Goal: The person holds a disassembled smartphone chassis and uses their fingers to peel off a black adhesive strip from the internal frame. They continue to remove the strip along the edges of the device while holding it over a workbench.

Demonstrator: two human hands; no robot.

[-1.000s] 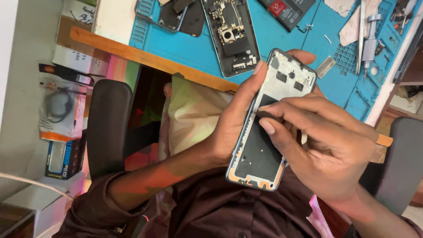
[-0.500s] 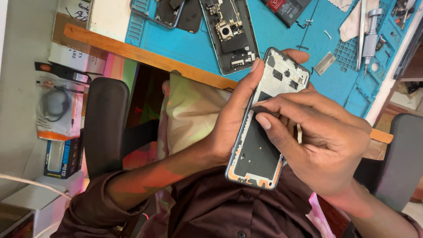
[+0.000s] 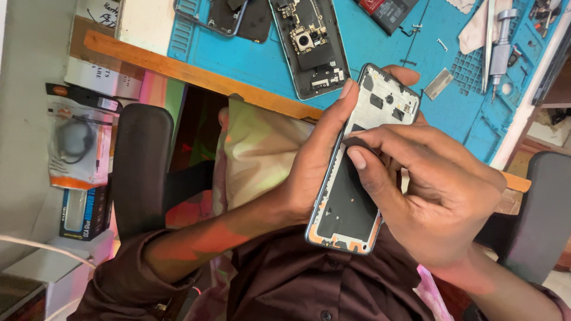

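My left hand [image 3: 315, 172] grips an opened phone frame [image 3: 348, 217] by its left edge, fingertips curled over the top end, and holds it above my lap. The frame shows a white upper part with small cut-outs and a dark inner plate below. My right hand [image 3: 437, 196] lies over the frame's right side. Its thumb and fingertips press on the dark plate near the middle, and whether they pinch a small part there is hidden.
A blue work mat [image 3: 380, 59] on the wooden-edged table holds a stripped phone body [image 3: 310, 47], a dark back cover [image 3: 232, 15], a battery [image 3: 389, 12], a small metal plate [image 3: 439, 83] and a screwdriver [image 3: 501, 41]. Black chair armrests [image 3: 140, 166] flank me. A packaged cable [image 3: 77, 142] lies left.
Both hands with the frame have drifted slightly up toward the table. My right fingers have slid a little higher on the dark plate.
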